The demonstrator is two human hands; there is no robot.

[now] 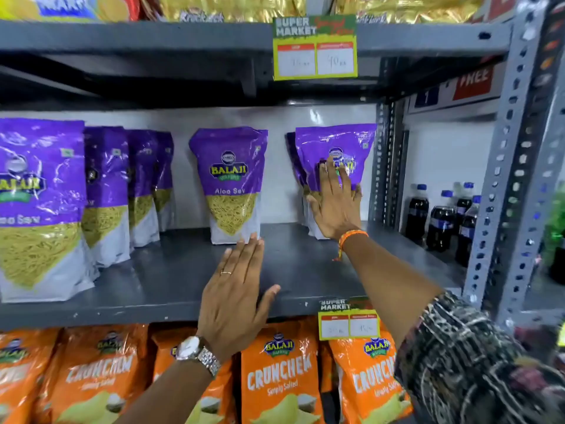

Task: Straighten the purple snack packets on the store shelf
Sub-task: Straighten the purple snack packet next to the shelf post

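Purple Aloo Sev packets stand upright on the grey shelf (pixel 171 280). A row of several runs from the big front packet (pixel 39 206) back along the left. One packet (pixel 230 182) stands alone in the middle. Another purple packet (pixel 336 148) stands at the right with one more behind it. My right hand (pixel 334 203) lies flat against the front of that right packet, fingers spread. My left hand (pixel 235 295) hovers flat over the shelf, fingertips just short of the middle packet's base, holding nothing.
Orange Crunchex packets (pixel 278 377) fill the shelf below. A price tag (pixel 348 322) hangs on the shelf edge and another tag (pixel 315 47) on the shelf above. Dark cola bottles (pixel 440 218) stand right of the perforated upright (pixel 501 166).
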